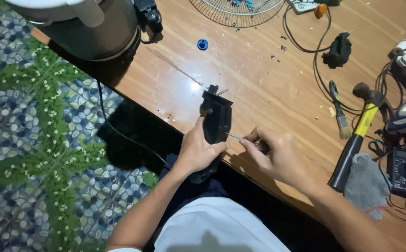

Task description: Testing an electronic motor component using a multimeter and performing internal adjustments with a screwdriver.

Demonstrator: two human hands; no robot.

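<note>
From the head camera, looking down over the shoulder: the left hand (198,151) is wrapped around the lower end of a chunky black plastic housing (217,116) with a screw hole and a small metal tab on top, gripping it firmly at the near edge of the worn wooden workbench (259,79). The right hand (275,154) is pinched tight on a thin metal screwdriver (240,138), fingers closed over the handle so you barely see it, and the shaft's tip is touching the side of the housing just above the left thumb. Off to the right of that grip there's a hammer with a yellow and black handle (357,135), a small paintbrush (339,112) just beside it, a grey rag (365,184) and a black multimeter (403,170) further out. Beyond the housing, well apart, sit a little blue plastic cap (202,44), a wire fan guard (238,10) and a tangle of black cable (305,44). Up to the left of the left hand is a big dark round appliance body (95,28). The floor below is pebble-pattern tile (25,140) in blue and green.
</note>
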